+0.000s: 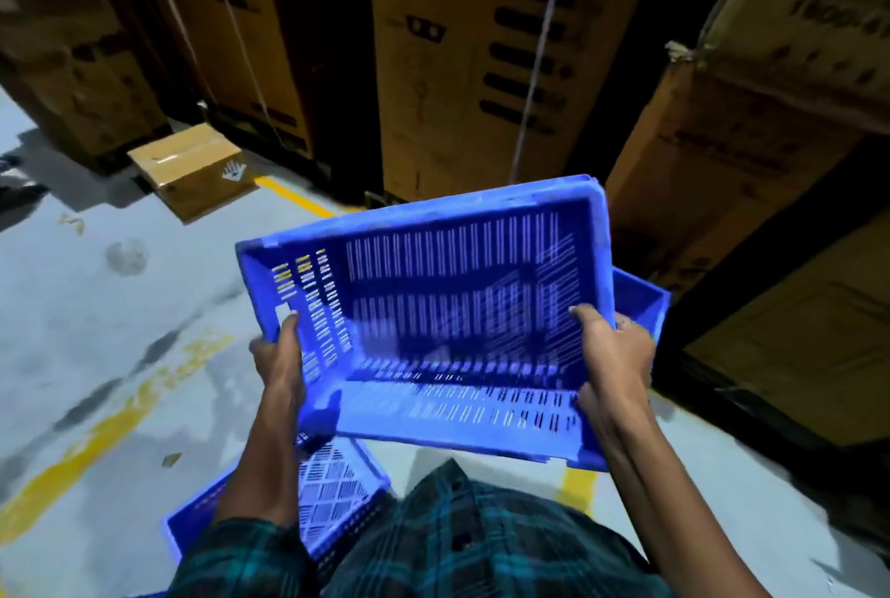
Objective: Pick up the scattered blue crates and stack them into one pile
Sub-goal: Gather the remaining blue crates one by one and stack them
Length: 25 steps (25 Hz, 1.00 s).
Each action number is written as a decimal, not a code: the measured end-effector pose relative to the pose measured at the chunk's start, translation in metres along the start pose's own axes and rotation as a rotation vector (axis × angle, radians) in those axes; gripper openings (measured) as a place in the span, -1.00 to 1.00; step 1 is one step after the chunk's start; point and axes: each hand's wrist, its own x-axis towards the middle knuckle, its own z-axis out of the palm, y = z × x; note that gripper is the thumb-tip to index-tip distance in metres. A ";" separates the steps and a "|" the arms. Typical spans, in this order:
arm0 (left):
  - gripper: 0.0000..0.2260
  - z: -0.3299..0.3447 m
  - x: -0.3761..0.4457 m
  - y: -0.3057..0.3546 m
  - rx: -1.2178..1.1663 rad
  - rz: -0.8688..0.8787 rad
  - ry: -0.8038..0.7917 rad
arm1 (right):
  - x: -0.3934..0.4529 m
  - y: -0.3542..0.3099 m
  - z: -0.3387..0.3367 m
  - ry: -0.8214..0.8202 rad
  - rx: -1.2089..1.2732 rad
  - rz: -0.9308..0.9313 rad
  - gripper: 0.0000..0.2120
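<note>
A blue slotted crate [433, 299] is held up in front of me, tilted so that its open inside faces me. My left hand [279, 356] grips its left wall near the handle cut-out. My right hand [611, 356] grips its right wall. A second blue crate [332, 491] lies on the floor below, partly hidden by my left arm and shirt. Part of a third blue crate [640, 303] shows behind the held crate's right side.
Tall brown cardboard cartons [462, 67] stand in a row ahead and more [770, 140] to the right. A small cardboard box [192, 168] lies on the grey floor at left. Yellow floor lines [96, 433] cross the concrete.
</note>
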 end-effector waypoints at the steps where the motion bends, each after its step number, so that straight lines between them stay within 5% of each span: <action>1: -0.50 0.021 -0.015 0.006 -0.017 0.030 -0.036 | 0.022 0.002 -0.011 0.036 0.032 0.029 -0.56; 4: -0.75 0.079 -0.059 0.027 -0.058 0.091 -0.163 | 0.079 0.013 -0.040 0.093 0.137 0.107 -0.63; 11: -0.63 0.196 -0.126 0.041 -0.030 0.083 -0.411 | 0.194 0.008 -0.096 0.196 0.265 0.224 -0.68; 18: -0.77 0.308 -0.094 0.051 0.079 -0.077 -0.605 | 0.285 0.021 -0.088 0.282 0.301 0.208 -0.68; 25: -0.70 0.403 -0.043 0.076 0.193 -0.189 -0.676 | 0.354 0.042 -0.042 0.220 0.131 0.243 -0.64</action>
